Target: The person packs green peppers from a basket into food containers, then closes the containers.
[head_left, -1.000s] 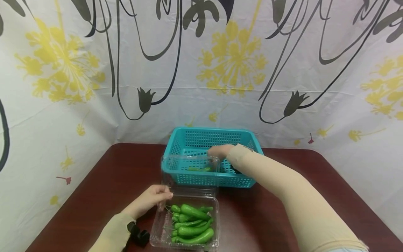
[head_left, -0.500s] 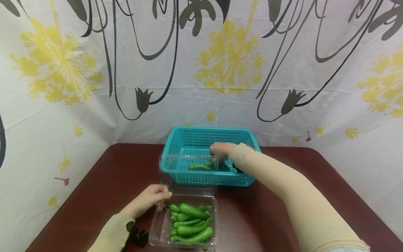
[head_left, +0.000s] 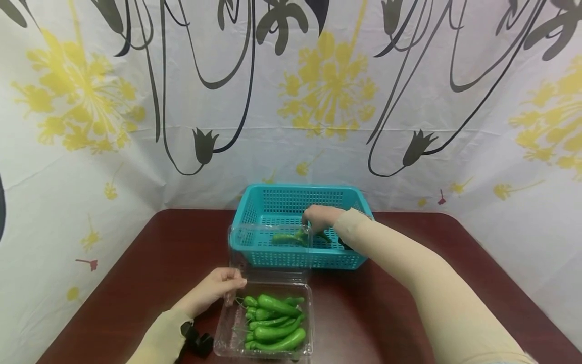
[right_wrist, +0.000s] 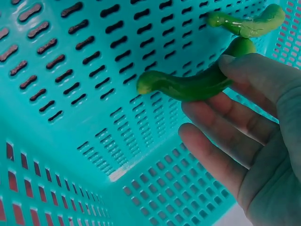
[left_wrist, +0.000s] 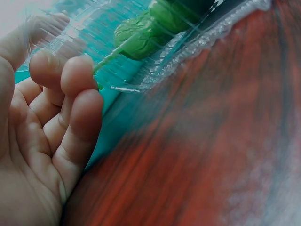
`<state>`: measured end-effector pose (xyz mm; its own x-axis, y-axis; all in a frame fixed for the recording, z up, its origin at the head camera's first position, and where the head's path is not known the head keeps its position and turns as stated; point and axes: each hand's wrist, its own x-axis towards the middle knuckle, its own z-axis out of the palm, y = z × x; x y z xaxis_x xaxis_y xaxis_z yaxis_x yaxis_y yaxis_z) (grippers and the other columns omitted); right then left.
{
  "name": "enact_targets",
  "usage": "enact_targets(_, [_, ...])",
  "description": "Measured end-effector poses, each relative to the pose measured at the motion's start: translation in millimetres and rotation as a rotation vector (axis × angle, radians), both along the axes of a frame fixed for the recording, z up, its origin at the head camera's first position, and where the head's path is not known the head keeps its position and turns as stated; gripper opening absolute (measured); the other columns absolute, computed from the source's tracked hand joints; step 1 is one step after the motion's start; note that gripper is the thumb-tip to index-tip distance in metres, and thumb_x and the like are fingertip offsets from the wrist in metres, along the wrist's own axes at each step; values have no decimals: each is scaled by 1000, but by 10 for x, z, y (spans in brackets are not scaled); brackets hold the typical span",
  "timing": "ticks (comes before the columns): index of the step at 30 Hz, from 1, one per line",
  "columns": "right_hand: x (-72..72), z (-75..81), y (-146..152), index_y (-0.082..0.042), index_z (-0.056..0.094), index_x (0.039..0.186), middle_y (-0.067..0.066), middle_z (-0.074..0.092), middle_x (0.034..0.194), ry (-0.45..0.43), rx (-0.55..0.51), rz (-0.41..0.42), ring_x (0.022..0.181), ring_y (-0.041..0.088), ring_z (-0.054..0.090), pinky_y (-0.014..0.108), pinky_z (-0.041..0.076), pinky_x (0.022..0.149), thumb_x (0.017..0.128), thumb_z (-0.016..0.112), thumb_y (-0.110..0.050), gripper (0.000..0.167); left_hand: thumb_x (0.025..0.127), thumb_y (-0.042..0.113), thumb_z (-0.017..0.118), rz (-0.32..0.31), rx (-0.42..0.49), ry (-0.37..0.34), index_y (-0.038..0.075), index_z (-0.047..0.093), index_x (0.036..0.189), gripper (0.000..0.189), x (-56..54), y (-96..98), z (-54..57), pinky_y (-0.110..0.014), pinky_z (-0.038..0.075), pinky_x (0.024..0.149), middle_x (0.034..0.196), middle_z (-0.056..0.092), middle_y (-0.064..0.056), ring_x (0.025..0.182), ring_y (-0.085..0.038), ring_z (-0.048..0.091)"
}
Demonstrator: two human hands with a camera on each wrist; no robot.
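My left hand (head_left: 219,289) pinches the left edge of a clear plastic clamshell box (head_left: 226,344), near its hinge; the box stands with its lid raised. Several green chili peppers (head_left: 277,331) lie in the box's base, stems toward the left. In the left wrist view, the fingertips (left_wrist: 77,75) meet the clear plastic beside a pepper's stem. My right hand (head_left: 320,217) reaches into a turquoise basket (head_left: 254,258). It holds a curved dark green chili pepper (right_wrist: 188,87) between thumb and fingers, over the basket's floor. A lighter green pepper (right_wrist: 251,24) lies beyond it.
The raised clear lid (head_left: 270,253) overlaps the front of the basket in the head view. A dark red-brown table (head_left: 191,242) carries everything. Behind it hangs a patterned white cloth (head_left: 273,151). Black wrist gear (head_left: 196,339) sits beside the left forearm.
My right hand has dipped slightly inside the basket, and the pepper by its fingers shows more plainly. The left hand keeps its hold on the box edge. The head view has shifted slightly.
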<state>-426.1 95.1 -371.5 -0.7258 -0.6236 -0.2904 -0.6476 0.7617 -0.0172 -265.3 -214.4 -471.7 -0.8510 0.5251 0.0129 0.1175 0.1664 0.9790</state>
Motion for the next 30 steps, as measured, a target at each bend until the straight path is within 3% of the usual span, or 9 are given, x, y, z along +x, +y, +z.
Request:
enact_targets(6, [0, 98, 59, -16, 72, 108, 3, 66, 111, 55, -24, -7, 98, 19, 62, 32, 52, 75, 90, 70, -17, 18, 96, 20, 61, -11, 10, -6, -16, 47, 84, 41, 5, 3, 23, -30, 49, 56, 57, 52, 0, 53, -13, 56])
enact_targets(13, [76, 271, 138, -12, 70, 114, 7, 66, 114, 161, -38, 12, 102, 23, 61, 36, 52, 79, 89, 69, -7, 25, 97, 20, 60, -11, 6, -6, 1, 52, 77, 29, 9, -10, 23, -33, 51, 57, 57, 51, 1, 53, -14, 56])
enact_targets(21, [110, 319, 220, -11, 69, 112, 8, 66, 107, 329, -38, 43, 93, 23, 63, 35, 52, 74, 88, 69, -5, 24, 97, 19, 60, -5, 0, 10, -17, 45, 81, 42, 5, -2, -1, -32, 50, 57, 55, 51, 1, 52, -14, 56])
enact_targets(26, [124, 318, 253, -13, 69, 107, 7, 66, 99, 425, -26, 64, 87, 21, 63, 34, 52, 71, 89, 69, -8, 19, 97, 20, 60, -9, -1, -2, -12, 47, 79, 39, 17, 12, 10, -33, 50, 57, 56, 50, 1, 52, -14, 56])
enact_targets(30, [141, 331, 285, -13, 68, 107, 7, 66, 98, 447, -31, 63, 85, 22, 63, 34, 52, 69, 90, 68, -7, 18, 97, 23, 60, -6, -14, -25, -5, 51, 79, 34, 13, 20, 27, -35, 51, 59, 57, 51, 0, 53, -15, 55])
